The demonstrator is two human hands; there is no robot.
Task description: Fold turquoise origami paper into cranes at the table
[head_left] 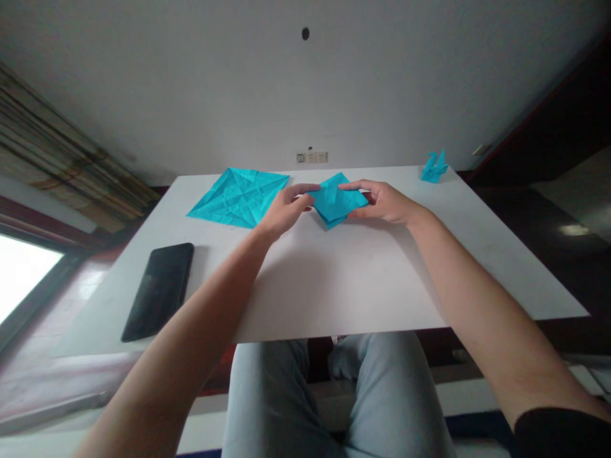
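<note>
A folded blue paper (337, 200) lies on the white table (334, 280) at its far middle. My left hand (286, 208) pinches the paper's left corner with thumb and fingers. My right hand (384, 202) grips its right side, index finger stretched along the top edge and thumb underneath. Both hands rest on the tabletop, holding the same piece.
A creased, unfolded blue paper square (238, 196) lies flat to the left of my hands. A small finished blue origami figure (434, 168) stands at the far right corner. A black phone (160, 289) lies near the left edge. My knees show under the near edge.
</note>
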